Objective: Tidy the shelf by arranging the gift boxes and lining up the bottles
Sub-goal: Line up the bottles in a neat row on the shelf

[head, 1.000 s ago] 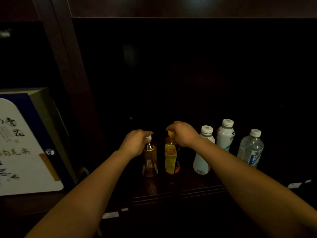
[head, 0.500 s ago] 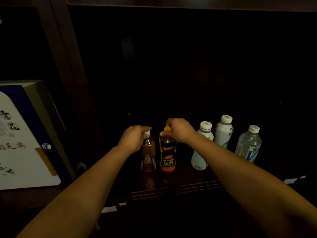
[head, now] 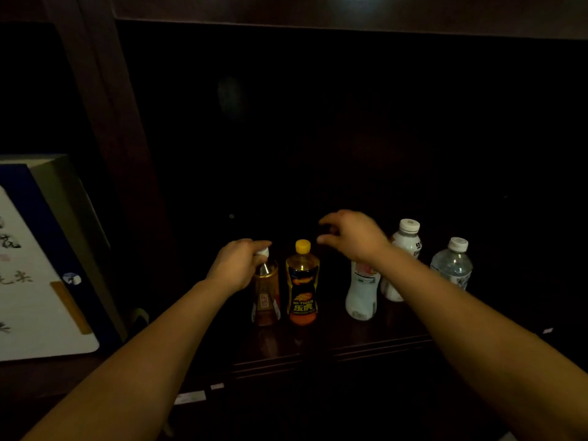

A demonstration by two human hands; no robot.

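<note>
Presently the amber bottle [head: 265, 292] on the shelf [head: 321, 345] is pinched at its cap by the left hand [head: 237, 265]; the nearer white bottle [head: 362, 294] could be toppled by the empty, loosely curled right hand [head: 353, 238].

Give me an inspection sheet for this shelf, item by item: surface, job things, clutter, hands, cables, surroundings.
Surface: dark wooden shelf, dimly lit.
Job's things: five upright bottles: brown bottle, yellow-capped bottle, front white bottle, rear white bottle set farther back, clear bottle; gift box in the left bay.
Clutter: white labels on the shelf's front edge.
Hands: left hand grips the brown bottle's top; right hand hovers, fingers loosely curled, holding nothing.
Cables: nothing seen.
Surroundings: dark wooden post between the bays.
</note>
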